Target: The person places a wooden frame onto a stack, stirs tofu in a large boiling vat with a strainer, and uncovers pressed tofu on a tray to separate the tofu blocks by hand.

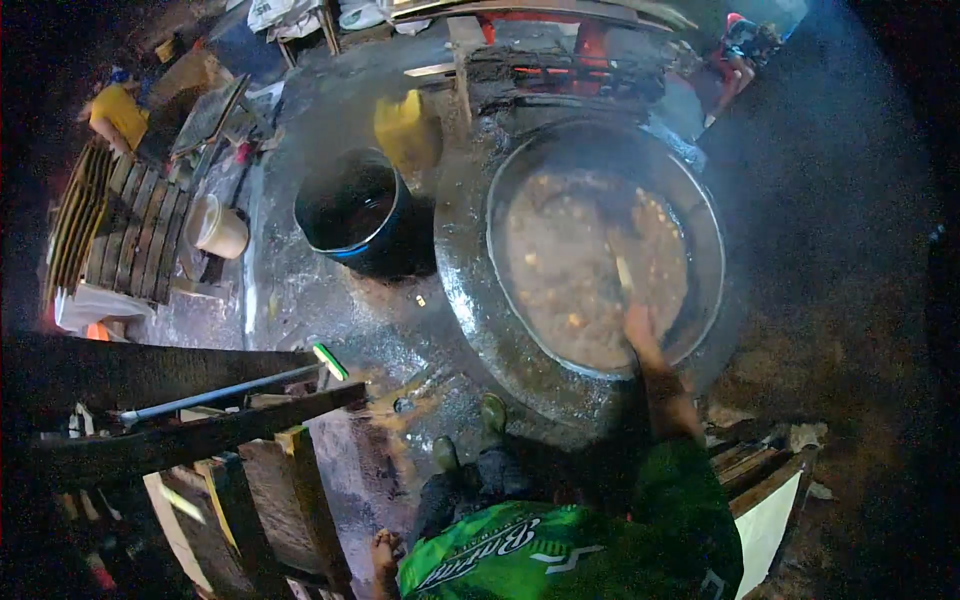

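Observation:
My right hand (638, 326) reaches over a large round pan (715, 250) and is closed on the handle of a wooden paddle (624, 272). The paddle's far end goes into a thick brownish, bubbling mass (555, 270) with pale frothy patches, and steam blurs it. The pan sits in a broad round raised surround (470, 330). Low at my left side is my left hand (385, 550), small in view, its fingers curled with nothing visible in them. It is apart from the pan, near the wooden slats.
A dark drum (350, 205) stands left of the pan, with a yellow jerrycan (410, 130) behind. A white bucket (218, 230), stacked wooden crates (140, 230) and a green-headed broom (230, 390) are leftward. A person in yellow (120, 115) and another person (745, 55) are farther off. The floor (375, 345) looks wet.

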`<action>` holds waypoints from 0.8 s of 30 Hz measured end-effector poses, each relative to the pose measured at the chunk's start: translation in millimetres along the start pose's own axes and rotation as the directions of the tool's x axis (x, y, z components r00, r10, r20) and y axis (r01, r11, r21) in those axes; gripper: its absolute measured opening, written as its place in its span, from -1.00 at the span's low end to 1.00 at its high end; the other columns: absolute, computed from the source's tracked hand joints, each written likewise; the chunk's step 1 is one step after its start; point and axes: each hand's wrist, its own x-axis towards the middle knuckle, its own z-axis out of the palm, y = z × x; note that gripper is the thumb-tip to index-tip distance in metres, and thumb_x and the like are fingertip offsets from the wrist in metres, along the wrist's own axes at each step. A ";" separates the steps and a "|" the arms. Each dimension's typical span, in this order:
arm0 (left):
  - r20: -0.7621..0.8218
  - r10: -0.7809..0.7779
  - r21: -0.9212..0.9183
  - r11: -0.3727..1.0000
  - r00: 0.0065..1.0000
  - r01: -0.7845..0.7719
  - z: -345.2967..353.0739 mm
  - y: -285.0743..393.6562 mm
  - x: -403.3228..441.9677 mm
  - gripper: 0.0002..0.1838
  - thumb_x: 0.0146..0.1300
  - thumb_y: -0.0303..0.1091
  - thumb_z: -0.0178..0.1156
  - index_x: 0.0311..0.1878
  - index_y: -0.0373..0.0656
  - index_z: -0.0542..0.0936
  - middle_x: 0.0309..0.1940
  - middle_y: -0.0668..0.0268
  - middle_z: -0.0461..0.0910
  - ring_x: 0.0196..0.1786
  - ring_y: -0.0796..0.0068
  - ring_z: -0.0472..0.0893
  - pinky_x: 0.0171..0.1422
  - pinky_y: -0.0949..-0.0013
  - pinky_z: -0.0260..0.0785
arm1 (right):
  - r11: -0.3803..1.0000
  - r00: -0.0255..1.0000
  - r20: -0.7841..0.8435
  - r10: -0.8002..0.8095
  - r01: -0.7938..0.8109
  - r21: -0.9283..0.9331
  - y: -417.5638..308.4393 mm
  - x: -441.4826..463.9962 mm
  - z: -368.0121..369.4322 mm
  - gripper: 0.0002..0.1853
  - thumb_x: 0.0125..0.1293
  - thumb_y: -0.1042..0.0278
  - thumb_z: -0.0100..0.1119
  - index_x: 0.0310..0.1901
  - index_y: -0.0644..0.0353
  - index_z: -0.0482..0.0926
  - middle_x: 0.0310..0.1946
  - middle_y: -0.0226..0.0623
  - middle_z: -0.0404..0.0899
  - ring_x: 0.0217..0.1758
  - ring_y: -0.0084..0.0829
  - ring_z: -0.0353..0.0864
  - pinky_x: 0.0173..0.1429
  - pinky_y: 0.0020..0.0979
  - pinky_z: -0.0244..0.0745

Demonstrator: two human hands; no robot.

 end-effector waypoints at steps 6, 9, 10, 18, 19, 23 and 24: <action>0.180 0.030 0.056 0.998 0.983 -0.040 20.2 19.9 23.3 -0.73 0.37 0.04 0.07 -0.11 0.08 0.50 -0.29 0.43 0.59 -0.24 0.39 0.62 -0.18 0.14 0.43 | 0.954 0.910 0.414 0.003 -0.127 0.271 59.2 -111.0 -175.3 -0.21 -0.03 0.44 0.26 0.35 0.14 0.27 -0.03 0.10 0.57 0.08 0.07 0.55 0.07 -0.04 0.47; 0.253 0.065 0.068 0.994 0.965 -0.085 31.8 42.2 33.4 -0.62 0.36 0.10 0.07 -0.01 0.03 0.52 -0.29 0.43 0.59 -0.16 0.42 0.61 -0.19 0.17 0.45 | 0.943 0.828 0.533 0.171 -0.295 0.156 30.6 -157.1 -281.0 -0.17 -0.06 0.54 0.26 0.36 0.14 0.26 0.06 0.10 0.54 0.13 0.02 0.53 0.16 -0.13 0.44; 0.263 0.062 0.062 0.995 0.963 -0.081 37.2 48.9 35.2 -0.62 0.36 0.10 0.07 -0.01 0.03 0.52 -0.29 0.43 0.59 -0.16 0.42 0.61 -0.19 0.17 0.45 | 0.945 0.832 0.527 0.175 -0.293 0.148 41.7 -172.1 -280.3 -0.17 -0.06 0.54 0.26 0.36 0.14 0.26 0.06 0.10 0.54 0.13 0.02 0.53 0.16 -0.13 0.44; 0.469 0.338 0.137 0.885 0.816 -0.445 69.1 78.3 83.4 -0.61 0.39 0.04 0.05 0.04 -0.08 0.47 -0.10 0.31 0.62 -0.09 0.36 0.61 -0.20 0.19 0.48 | 0.868 0.954 0.204 0.221 -0.288 0.405 42.1 -304.1 -309.6 -0.12 -0.13 0.56 0.37 0.35 0.11 0.28 -0.06 0.15 0.56 0.08 0.05 0.53 0.19 -0.20 0.44; 0.480 0.332 0.143 0.884 0.812 -0.446 70.3 85.2 86.6 -0.61 0.39 0.04 0.05 0.04 -0.08 0.47 -0.10 0.31 0.62 -0.09 0.36 0.61 -0.20 0.19 0.48 | 0.867 0.956 0.173 0.239 -0.290 0.405 50.0 -326.4 -287.2 -0.11 -0.10 0.52 0.42 0.36 0.13 0.26 0.04 0.09 0.53 0.15 -0.01 0.48 0.25 -0.23 0.37; 0.509 0.201 0.135 0.942 0.837 -0.309 71.0 101.7 108.4 -0.70 0.40 -0.05 0.06 -0.02 -0.05 0.50 -0.14 0.36 0.62 -0.15 0.42 0.62 -0.25 0.26 0.49 | 0.922 0.986 0.019 0.165 -0.161 0.352 41.8 -421.4 -237.9 -0.26 0.05 0.43 0.28 0.33 0.21 0.29 -0.04 0.06 0.54 0.05 0.00 0.51 0.13 -0.21 0.42; 0.544 0.282 0.063 0.925 0.790 -0.374 68.7 100.7 115.8 -0.72 0.40 -0.07 0.06 -0.02 -0.04 0.50 -0.16 0.38 0.61 -0.17 0.45 0.62 -0.28 0.30 0.49 | 0.928 0.986 0.029 0.166 -0.166 0.333 33.7 -442.9 -234.0 -0.27 0.05 0.44 0.27 0.33 0.23 0.29 -0.04 0.07 0.54 0.04 0.01 0.51 0.13 -0.20 0.42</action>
